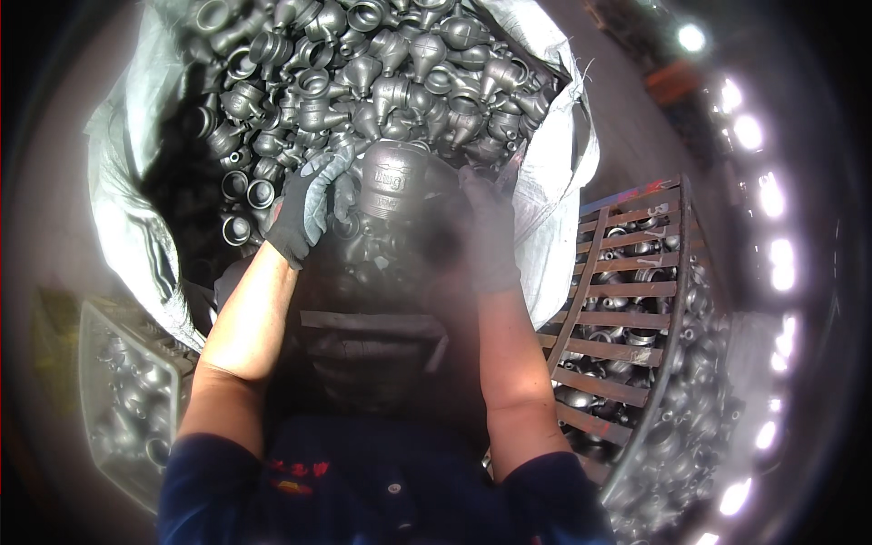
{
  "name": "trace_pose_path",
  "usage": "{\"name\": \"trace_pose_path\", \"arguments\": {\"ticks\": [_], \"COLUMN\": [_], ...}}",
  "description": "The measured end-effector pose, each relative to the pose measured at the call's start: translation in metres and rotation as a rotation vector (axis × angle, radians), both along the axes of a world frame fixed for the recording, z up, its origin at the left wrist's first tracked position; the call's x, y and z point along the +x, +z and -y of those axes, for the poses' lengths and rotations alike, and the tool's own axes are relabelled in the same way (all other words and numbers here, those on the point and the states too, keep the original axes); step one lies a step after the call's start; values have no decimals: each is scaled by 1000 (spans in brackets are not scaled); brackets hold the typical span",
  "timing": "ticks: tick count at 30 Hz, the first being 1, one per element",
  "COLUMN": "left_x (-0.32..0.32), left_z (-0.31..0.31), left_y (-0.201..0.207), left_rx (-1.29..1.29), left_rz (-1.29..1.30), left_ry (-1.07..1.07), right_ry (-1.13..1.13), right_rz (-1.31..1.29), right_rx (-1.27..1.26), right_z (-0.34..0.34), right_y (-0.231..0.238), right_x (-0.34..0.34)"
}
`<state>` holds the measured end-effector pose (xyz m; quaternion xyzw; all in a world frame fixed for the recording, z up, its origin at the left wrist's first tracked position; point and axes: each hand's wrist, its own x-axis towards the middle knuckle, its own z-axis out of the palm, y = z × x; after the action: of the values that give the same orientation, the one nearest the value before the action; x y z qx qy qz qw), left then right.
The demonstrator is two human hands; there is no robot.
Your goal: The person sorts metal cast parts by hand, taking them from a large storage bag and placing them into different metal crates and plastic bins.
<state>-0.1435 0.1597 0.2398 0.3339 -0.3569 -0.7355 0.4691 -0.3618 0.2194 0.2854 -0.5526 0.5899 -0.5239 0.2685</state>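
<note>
A gloved left hand (309, 204) gripped a grey metal casting (392, 179) above a sackful of castings (363, 73). The gloved right hand (488, 227), blurred, seemingly touched it; its grip was unclear.

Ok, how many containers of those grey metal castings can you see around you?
3. A big white sack straight ahead, heaped full; a slatted metal crate to the right; a wire basket at lower left. More may sit beyond the dark edges.

A metalworking workshop or foundry floor: a big white bulk sack (554, 173) brims with grey cast pipe fittings (381, 64), more fill a steel-slatted cage bin (627, 318) beside it, on bare concrete.
</note>
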Motion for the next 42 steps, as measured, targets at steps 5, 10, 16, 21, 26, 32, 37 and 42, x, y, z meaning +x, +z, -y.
{"name": "trace_pose_path", "arguments": {"ticks": [5,10,16,21,26,32,37,42], "left_x": [-9,-7,-5,-6,-10,-10,-9,-5], "left_z": [-5,-1,-2,1,4,-3,1,0], "left_y": [12,0,2,-9,-20,-11,-14,-8], "left_rx": [-1,73,20,-14,69,166,51,-228], "left_rz": [83,11,55,163,226,36,292,292], "left_ry": [67,104,0,-21,62,-85,-163,-236], "right_ry": [-35,-36,-42,-103,-119,-104,-77,-47], "right_rz": [694,552,444,554,566,549,600,442], "right_rx": [245,216,166,237,192,165,109,37], "right_z": [2,-1,-6,-7,-7,-7,-1,-4], "right_y": [1,8,16,17,20,24,17,23], "right_x": [0,4,8,8,13,13,10,16]}}
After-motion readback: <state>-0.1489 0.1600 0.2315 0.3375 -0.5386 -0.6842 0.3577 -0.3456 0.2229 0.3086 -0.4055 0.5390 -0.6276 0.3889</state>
